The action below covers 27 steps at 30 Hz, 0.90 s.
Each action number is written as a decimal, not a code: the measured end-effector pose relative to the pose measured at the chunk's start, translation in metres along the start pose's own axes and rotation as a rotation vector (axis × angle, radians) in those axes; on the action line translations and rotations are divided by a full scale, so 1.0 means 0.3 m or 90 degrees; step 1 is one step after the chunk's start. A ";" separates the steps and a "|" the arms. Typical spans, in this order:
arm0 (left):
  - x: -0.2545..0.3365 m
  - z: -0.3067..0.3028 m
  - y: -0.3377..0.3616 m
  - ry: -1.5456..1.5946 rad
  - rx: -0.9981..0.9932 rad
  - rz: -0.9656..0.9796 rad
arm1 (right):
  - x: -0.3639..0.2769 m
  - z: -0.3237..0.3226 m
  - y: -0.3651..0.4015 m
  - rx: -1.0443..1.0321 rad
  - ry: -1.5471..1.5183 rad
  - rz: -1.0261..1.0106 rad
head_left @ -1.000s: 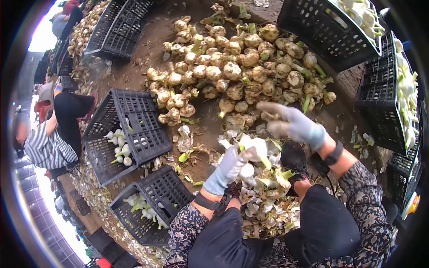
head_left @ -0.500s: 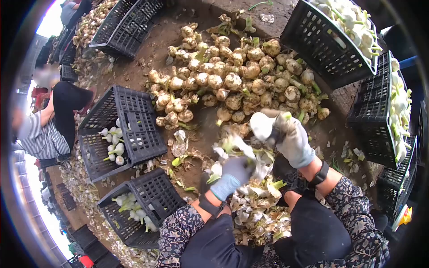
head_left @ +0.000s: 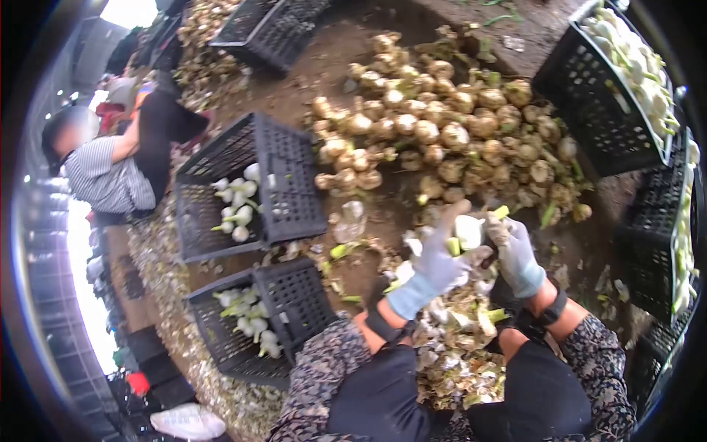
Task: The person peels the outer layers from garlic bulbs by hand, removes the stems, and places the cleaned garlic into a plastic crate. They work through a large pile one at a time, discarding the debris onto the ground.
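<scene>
Between my two gloved hands is a white peeled garlic bulb (head_left: pixel 469 231) with a short green stem. My left hand (head_left: pixel 440 258) has its fingers around the bulb's left side. From the right, my right hand (head_left: pixel 518 254) grips the bulb near its stem end. Below both hands, a heap of papery peelings and cut stems (head_left: pixel 456 353) lies between my knees. Just beyond them spreads a pile of unpeeled, soil-stained garlic bulbs (head_left: pixel 453 135).
Two tilted black crates (head_left: pixel 294 184) (head_left: pixel 294 298) at the left hold white bulbs. Full black crates (head_left: pixel 589 92) (head_left: pixel 648 236) stand at the right. Another crate (head_left: pixel 269 33) is at the upper left. A person in a striped shirt (head_left: pixel 110 173) sits at the far left.
The view has swung left, so the scene sits further right. My left hand has come up from the peelings to the bulb, and both hands are now together at it.
</scene>
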<state>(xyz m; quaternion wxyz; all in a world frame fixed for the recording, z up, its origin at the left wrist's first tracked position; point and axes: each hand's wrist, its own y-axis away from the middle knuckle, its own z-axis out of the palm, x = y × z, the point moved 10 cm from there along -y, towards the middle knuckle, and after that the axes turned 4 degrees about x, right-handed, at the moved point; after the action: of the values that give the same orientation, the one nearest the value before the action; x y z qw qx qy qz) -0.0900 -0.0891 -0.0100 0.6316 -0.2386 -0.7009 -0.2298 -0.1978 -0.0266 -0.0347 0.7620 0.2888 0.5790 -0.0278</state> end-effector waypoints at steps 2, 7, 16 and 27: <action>-0.112 0.019 0.046 0.339 0.009 -0.252 | 0.053 -0.003 0.002 -0.029 0.013 0.079; -0.072 -0.208 0.031 0.551 0.159 -0.312 | 0.137 0.027 0.025 -0.189 0.353 0.060; 0.179 -1.119 0.014 0.284 0.615 0.014 | 0.220 -0.014 0.006 -0.168 0.624 -0.049; -0.014 0.002 -0.113 -0.470 -0.118 0.188 | 0.566 0.224 0.261 -0.740 0.694 0.093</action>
<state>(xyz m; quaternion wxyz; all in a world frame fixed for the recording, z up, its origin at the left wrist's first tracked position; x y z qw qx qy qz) -0.1111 -0.1154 -0.0151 0.3400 -0.4591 -0.8149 -0.0975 -0.0544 0.0564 -0.1444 0.4005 -0.1442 0.7714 0.4731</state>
